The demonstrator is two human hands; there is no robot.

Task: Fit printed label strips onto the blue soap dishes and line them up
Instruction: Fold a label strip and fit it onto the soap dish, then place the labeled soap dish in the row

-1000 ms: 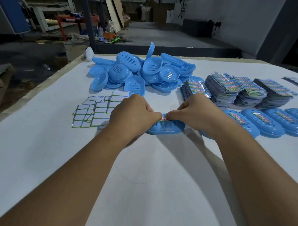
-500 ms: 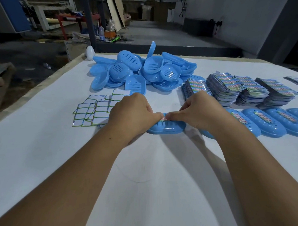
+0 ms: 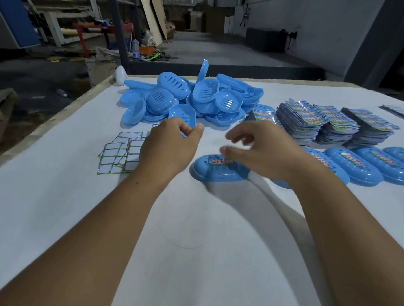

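An oval blue soap dish (image 3: 216, 173) lies labelled on the table, both hands' fingers (image 3: 236, 136) loosely spread, holding nothing.

Single head-worn view, looking forward and down, close over the table (image 3: 61, 215)

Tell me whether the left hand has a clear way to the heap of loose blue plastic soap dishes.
Probably yes: the left hand hovers just short of the heap of loose blue plastic soap dishes, with nothing between them.
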